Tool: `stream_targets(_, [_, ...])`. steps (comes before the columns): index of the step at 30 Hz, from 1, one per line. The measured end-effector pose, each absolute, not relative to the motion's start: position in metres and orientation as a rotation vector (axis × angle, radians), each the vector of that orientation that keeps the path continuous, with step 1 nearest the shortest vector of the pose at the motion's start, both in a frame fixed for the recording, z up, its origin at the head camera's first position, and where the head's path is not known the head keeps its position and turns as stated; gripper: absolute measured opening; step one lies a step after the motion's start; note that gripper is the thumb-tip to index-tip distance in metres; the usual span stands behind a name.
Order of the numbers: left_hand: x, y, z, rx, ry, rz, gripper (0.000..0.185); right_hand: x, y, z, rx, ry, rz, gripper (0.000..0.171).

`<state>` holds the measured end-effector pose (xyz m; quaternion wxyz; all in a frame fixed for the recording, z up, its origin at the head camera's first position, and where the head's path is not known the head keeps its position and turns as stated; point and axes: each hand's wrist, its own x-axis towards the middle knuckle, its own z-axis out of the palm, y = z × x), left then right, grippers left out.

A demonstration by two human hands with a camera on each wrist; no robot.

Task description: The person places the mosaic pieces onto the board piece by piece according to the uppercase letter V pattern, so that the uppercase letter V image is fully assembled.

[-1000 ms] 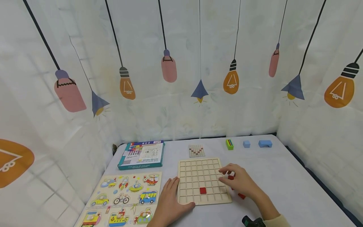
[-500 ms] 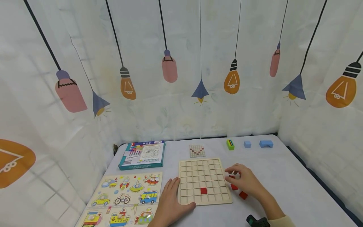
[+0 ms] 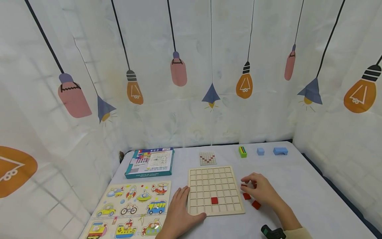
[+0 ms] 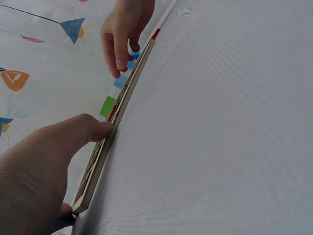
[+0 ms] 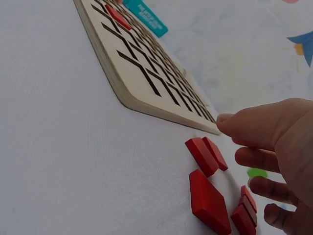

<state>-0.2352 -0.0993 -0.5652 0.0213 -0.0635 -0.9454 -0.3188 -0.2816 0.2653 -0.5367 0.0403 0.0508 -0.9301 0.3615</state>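
Red tiles lay in a small bunch on the bench, just beside the right edge of the wooden grid board. The right hand hung over that bunch. Its fingers were bent a little and spread apart, and the close view showed nothing held between them yet. The thumb tip sat close to the corner of the board.

The left hand lay flat on the bench at the left edge of the board, fingers straight, thumb pressing on the board's side. It seemed to be keeping the board from sliding.

One red tile already sat in a square near the bottom row of the board. All the other squares looked bare. So the job looked to be near its start: the step in hand was picking the next tile from the bunch.

The next move called for a small pinch on one tile only, since the tiles lay touching or very close to each other and two could come up together. Then the tile would need to go down flat into one square, lined up with its walls.

A small pattern card with a red V shape lay just behind the board. It probably told which squares to fill.

A picture puzzle with cars and boats lay to the left, and a box behind it.
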Motion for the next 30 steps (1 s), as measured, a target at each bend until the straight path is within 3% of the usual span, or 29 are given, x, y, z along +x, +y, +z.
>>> stream_targets(30, [-0.235, -0.099, -0.564, -0.214, -2.932, -0.99, 0.131, -0.284, 0.264, -0.55, 0.089, -2.88, 0.983, 0.023])
